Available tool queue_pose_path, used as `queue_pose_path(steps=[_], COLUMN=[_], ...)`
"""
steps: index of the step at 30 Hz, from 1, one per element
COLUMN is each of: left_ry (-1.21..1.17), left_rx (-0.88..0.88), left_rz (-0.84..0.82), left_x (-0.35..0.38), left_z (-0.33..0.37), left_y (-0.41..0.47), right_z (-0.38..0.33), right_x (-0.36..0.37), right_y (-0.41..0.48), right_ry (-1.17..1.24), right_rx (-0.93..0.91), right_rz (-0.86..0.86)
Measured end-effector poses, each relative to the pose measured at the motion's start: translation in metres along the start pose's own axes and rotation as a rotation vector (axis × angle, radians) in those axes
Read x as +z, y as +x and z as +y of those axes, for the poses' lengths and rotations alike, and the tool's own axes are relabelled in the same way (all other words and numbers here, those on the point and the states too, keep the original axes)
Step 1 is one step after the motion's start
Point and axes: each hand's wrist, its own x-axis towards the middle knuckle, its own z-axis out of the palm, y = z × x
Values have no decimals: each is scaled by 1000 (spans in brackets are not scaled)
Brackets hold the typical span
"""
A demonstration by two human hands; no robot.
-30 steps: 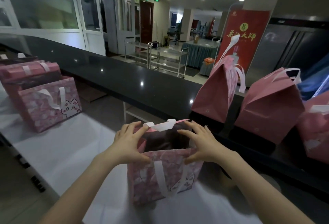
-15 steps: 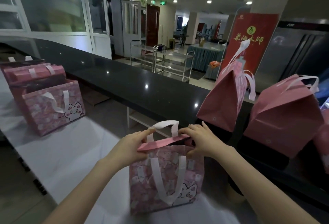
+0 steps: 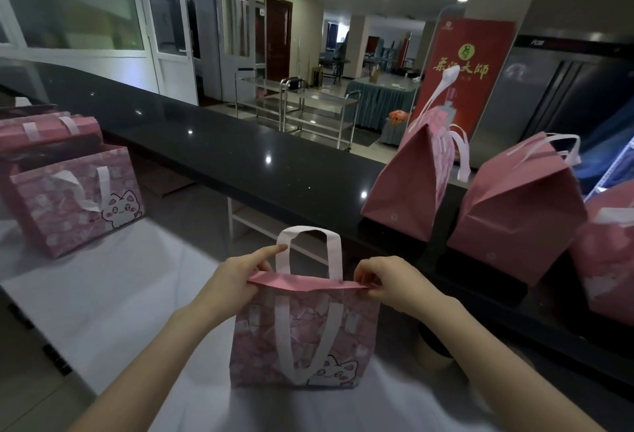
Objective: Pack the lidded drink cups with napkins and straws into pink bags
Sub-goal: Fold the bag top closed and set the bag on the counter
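Observation:
A pink bag (image 3: 302,339) with a cat print and white handles stands upright on the white table (image 3: 113,297) right in front of me. Its top edge is pressed flat and closed. My left hand (image 3: 236,277) pinches the left end of that top fold, index finger pointing out. My right hand (image 3: 387,277) pinches the right end. What is inside the bag is hidden. No cups, napkins or straws show.
Closed pink bags (image 3: 408,181) (image 3: 518,212) (image 3: 607,260) stand on the black counter (image 3: 240,157) at the right. At the left, an open cat-print bag (image 3: 75,201) sits before a stack of flat ones (image 3: 48,129). A brown cup-like shape (image 3: 435,352) is near my right forearm.
The bag's mouth was open a second ago; both hands have pressed its top edges together and slid outward to the ends of the fold. The far handle now stands up.

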Motion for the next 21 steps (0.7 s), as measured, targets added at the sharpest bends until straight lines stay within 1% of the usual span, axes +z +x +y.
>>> queue_pose_path(steps=[3, 5, 8, 12, 16, 21], left_ry=[-21, -36, -35, 33, 140, 182], left_rx=[-24, -40, -18, 48, 162, 162], left_rz=[10, 20, 45, 102, 131, 87], left_x=[4, 7, 13, 23, 27, 19], left_z=[5, 11, 22, 36, 38, 27], left_y=[-5, -10, -18, -28, -36, -45], right_z=[-1, -3, -1, 0, -4, -5], right_x=[11, 17, 20, 24, 30, 35], right_y=[-19, -33, -51, -66, -68, -67], right_ry=[-8, 41, 39, -33, -52, -44], right_rx=[-7, 2, 6, -28, -53, -66], right_rz=[85, 161, 247, 245, 277, 287])
